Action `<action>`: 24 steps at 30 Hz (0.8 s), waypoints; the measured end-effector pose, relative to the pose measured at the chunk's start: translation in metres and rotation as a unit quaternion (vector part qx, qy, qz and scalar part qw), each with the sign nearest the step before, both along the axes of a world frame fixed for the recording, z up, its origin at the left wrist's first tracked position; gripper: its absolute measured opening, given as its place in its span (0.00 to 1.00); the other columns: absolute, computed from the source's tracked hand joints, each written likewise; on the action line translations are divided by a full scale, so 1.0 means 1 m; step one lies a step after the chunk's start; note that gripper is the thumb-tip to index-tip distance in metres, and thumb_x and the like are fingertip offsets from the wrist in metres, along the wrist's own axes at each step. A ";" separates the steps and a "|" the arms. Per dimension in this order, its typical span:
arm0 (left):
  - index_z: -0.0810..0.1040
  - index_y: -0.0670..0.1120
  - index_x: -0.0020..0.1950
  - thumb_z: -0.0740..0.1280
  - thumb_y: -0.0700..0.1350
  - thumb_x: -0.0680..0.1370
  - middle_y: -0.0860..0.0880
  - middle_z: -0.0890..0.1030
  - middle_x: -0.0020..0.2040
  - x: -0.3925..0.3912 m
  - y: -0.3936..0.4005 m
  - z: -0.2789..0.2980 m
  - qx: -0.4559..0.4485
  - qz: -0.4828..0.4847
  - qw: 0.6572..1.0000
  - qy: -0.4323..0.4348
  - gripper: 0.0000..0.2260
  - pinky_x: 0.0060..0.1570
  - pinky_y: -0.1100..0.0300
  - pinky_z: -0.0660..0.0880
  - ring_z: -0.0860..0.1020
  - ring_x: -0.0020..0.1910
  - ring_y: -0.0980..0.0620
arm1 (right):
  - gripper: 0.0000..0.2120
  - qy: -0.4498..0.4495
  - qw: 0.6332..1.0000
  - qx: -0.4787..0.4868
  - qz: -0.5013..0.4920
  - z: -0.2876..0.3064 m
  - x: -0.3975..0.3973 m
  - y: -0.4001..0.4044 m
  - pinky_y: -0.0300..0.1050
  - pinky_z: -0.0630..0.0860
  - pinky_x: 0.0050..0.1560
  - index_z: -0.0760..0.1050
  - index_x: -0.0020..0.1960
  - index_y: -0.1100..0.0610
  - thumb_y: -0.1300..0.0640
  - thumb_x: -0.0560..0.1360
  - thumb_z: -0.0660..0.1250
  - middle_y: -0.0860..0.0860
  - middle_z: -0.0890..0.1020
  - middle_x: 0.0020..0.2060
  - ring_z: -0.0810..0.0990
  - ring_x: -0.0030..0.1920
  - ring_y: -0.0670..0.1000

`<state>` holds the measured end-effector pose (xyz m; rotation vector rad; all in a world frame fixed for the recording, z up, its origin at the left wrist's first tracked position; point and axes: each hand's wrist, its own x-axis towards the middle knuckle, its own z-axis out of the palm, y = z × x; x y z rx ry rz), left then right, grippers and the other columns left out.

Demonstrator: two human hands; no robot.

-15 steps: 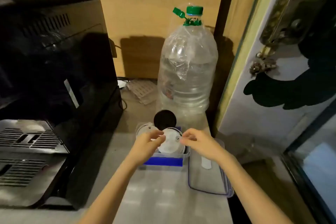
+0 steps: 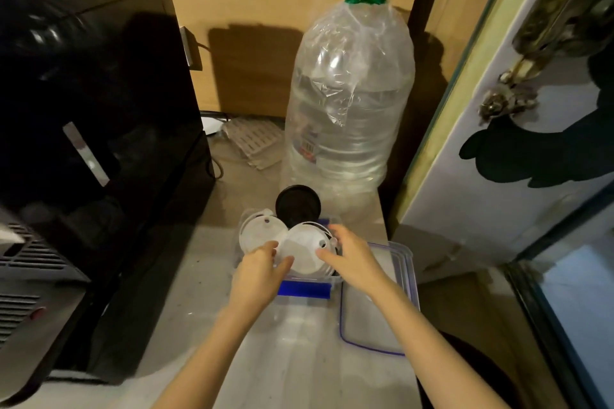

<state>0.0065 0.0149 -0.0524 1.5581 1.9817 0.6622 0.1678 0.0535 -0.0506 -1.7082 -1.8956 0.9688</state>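
Note:
A clear plastic box with a blue clip (image 2: 305, 289) stands on the counter and holds stacks of cup lids. My left hand (image 2: 260, 271) and my right hand (image 2: 349, 257) both hold a stack of white lids (image 2: 304, 251) from either side, over the box. A second stack of white lids (image 2: 260, 232) leans to its left. Black lids (image 2: 298, 202) stand at the back of the box.
The box's clear lid with a blue rim (image 2: 375, 319) lies flat to the right. A large water bottle with a green cap (image 2: 349, 103) stands behind. A black coffee machine (image 2: 93, 129) fills the left side. A door frame (image 2: 442, 116) bounds the right.
Both hands have closed in around the white lid stack, which now tilts more face-up. The camera has moved nearer.

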 end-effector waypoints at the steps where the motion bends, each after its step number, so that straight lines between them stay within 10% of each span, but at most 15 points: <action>1: 0.70 0.43 0.66 0.64 0.50 0.77 0.43 0.80 0.59 0.000 0.003 0.000 -0.007 0.005 1.000 0.005 0.21 0.55 0.53 0.78 0.80 0.54 0.46 | 0.26 -0.009 1.000 -0.001 0.000 -0.001 0.000 0.001 0.49 0.75 0.59 0.64 0.68 0.54 0.52 0.73 0.67 0.54 0.75 0.64 0.74 0.62 0.53; 24: 0.75 0.47 0.62 0.68 0.44 0.74 0.45 0.82 0.55 0.015 0.009 0.000 0.050 0.093 0.984 -0.147 0.17 0.41 0.68 0.76 0.79 0.45 0.53 | 0.22 0.020 0.997 0.077 -0.015 0.004 -0.008 0.004 0.47 0.77 0.58 0.65 0.68 0.54 0.56 0.75 0.65 0.53 0.76 0.62 0.75 0.61 0.52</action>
